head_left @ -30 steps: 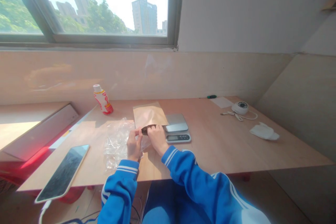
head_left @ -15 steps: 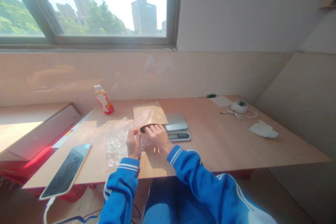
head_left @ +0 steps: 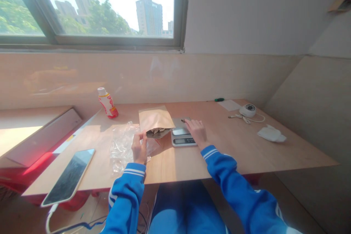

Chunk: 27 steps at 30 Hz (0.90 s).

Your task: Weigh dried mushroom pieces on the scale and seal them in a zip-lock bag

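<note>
A brown kraft paper bag [head_left: 155, 119] lies with its mouth toward me, gaping, and crumpled pale-brown and dark contents show inside. My left hand [head_left: 139, 147] pinches the left corner of that mouth. To the right stands a digital kitchen scale [head_left: 177, 142] with a metal plate and a small display. Over the plate reaches my right hand [head_left: 196, 131], its fingertips closed on a small dark piece [head_left: 183, 120], too small to name. Whether the piece touches the plate I cannot tell. Clear crumpled plastic [head_left: 122, 150] lies beside and partly under my left hand.
A bottle [head_left: 108, 103] with a red and white label stands at the back left. A phone [head_left: 70, 177] on a cable lies at the left front edge. Toward the right are a green-handled tool [head_left: 219, 99], white paper, a small white fan-like device [head_left: 247, 110] and a crumpled tissue [head_left: 271, 134].
My right hand has come out of the bag's mouth and moved right, over the scale, with a small dark piece at its fingertips. My left hand stays on the bag.
</note>
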### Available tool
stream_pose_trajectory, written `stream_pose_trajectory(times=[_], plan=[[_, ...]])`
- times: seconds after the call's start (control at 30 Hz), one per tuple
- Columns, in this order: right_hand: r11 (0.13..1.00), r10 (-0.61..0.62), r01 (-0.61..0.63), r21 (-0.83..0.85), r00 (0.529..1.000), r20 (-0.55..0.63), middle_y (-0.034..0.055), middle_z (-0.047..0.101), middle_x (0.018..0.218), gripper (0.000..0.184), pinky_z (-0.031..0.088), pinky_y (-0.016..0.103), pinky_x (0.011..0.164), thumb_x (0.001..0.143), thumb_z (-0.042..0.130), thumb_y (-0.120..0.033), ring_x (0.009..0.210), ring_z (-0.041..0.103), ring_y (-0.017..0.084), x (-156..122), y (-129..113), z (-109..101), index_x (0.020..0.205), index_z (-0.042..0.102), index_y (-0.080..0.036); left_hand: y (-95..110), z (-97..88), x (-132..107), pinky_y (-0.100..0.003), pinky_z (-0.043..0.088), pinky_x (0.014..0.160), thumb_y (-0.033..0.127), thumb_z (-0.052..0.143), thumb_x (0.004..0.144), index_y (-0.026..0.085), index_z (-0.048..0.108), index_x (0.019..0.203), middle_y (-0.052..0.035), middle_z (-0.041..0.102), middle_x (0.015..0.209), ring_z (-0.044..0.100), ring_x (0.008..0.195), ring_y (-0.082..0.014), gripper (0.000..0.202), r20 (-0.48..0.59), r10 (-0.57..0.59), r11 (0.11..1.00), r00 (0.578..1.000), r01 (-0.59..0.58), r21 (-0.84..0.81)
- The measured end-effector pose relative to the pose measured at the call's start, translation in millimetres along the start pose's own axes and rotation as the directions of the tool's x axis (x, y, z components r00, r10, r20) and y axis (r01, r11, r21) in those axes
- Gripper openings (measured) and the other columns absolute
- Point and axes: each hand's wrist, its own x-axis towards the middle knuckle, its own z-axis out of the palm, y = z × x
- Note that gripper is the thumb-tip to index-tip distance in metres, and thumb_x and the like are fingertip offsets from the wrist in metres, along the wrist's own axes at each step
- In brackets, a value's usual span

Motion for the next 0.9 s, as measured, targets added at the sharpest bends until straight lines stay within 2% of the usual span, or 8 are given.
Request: stream_pose_trajectory(times=[0.1,0.2,0.3,0.43,0.53,0.63,0.77,0.9], plan=[[0.998,-0.058,0.059,0.001,0.994,0.088,0.0082,0.065,0.081,0.031,0.035,0.031,0.073,0.098,0.037,-0.025,0.078,0.056,0.019,1,7,12,0.104,0.066,-0.016,0,-0.2,0,-0.030,0.049,0.075,0.040,0.052,0.086,0.017,0.061,0.090,-0.0041,0.065,0.085,0.061,0.080,-0.0168,0.025,-0.008,0.000,1.000,1.000,0.000,-0.018],[0.996,-0.057,0.054,0.070,0.998,0.041,0.0091,0.065,0.089,0.027,0.039,0.031,0.076,0.096,0.041,-0.025,0.084,0.057,0.019,-3,-1,9,0.105,0.064,-0.015,-1,-0.1,0,-0.030,0.049,0.074,0.040,0.051,0.086,0.018,0.061,0.090,-0.0030,0.065,0.083,0.061,0.079,-0.0164,0.025,-0.008,0.000,1.000,1.000,0.000,-0.011],[0.957,-0.119,0.126,0.261,0.992,-0.043,0.0080,0.064,0.091,0.029,0.043,0.027,0.080,0.096,0.036,-0.022,0.089,0.059,0.017,-5,-29,-6,0.109,0.061,-0.014,-1,0.5,0,-0.030,0.049,0.075,0.040,0.051,0.086,0.018,0.061,0.091,-0.0033,0.065,0.085,0.061,0.081,-0.0165,0.025,0.003,0.000,1.000,1.000,0.000,-0.006],[0.829,-0.391,0.372,0.417,0.919,-0.042,0.0068,0.063,0.095,0.029,0.047,0.024,0.081,0.096,0.033,-0.017,0.092,0.059,0.014,2,-86,-23,0.113,0.057,-0.015,0,0.6,-1,-0.030,0.049,0.075,0.040,0.050,0.087,0.017,0.061,0.093,-0.0039,0.066,0.087,0.061,0.080,-0.0162,0.026,-0.002,0.002,1.000,1.000,-0.002,0.000],[0.858,-0.398,0.364,0.362,0.917,0.020,0.0112,0.062,0.104,0.029,0.048,0.027,0.085,0.092,0.036,-0.010,0.101,0.057,0.018,12,-121,-23,0.116,0.054,-0.010,3,-0.3,0,-0.030,0.049,0.074,0.040,0.050,0.087,0.018,0.061,0.093,-0.0036,0.065,0.086,0.060,0.078,-0.0158,0.026,-0.030,0.007,1.000,1.000,-0.007,0.009],[0.917,-0.351,0.307,0.254,0.925,0.149,0.0137,0.062,0.102,0.026,0.048,0.033,0.085,0.090,0.040,-0.007,0.097,0.057,0.021,19,-141,-15,0.111,0.055,-0.008,5,-1.5,1,-0.029,0.049,0.074,0.040,0.049,0.088,0.018,0.060,0.092,-0.0037,0.065,0.086,0.060,0.078,-0.0157,0.025,-0.046,0.018,1.000,0.999,-0.017,0.014],[0.963,-0.231,0.178,0.204,0.934,0.274,0.0144,0.063,0.100,0.026,0.046,0.035,0.085,0.091,0.043,-0.011,0.098,0.057,0.023,23,-151,-2,0.115,0.054,-0.008,6,-2.0,1,-0.029,0.048,0.072,0.041,0.048,0.088,0.019,0.060,0.090,-0.0027,0.063,0.081,0.058,0.075,-0.0158,0.025,-0.060,-0.002,1.000,0.998,0.003,0.028],[0.960,-0.209,0.141,0.241,0.935,0.285,0.0123,0.065,0.098,0.023,0.045,0.035,0.084,0.092,0.045,-0.015,0.094,0.058,0.023,23,-150,3,0.110,0.058,-0.010,5,-1.5,1,-0.030,0.048,0.073,0.042,0.048,0.087,0.018,0.059,0.088,-0.0026,0.062,0.080,0.058,0.074,-0.0160,0.027,-0.064,-0.023,0.999,0.998,0.025,0.033]])
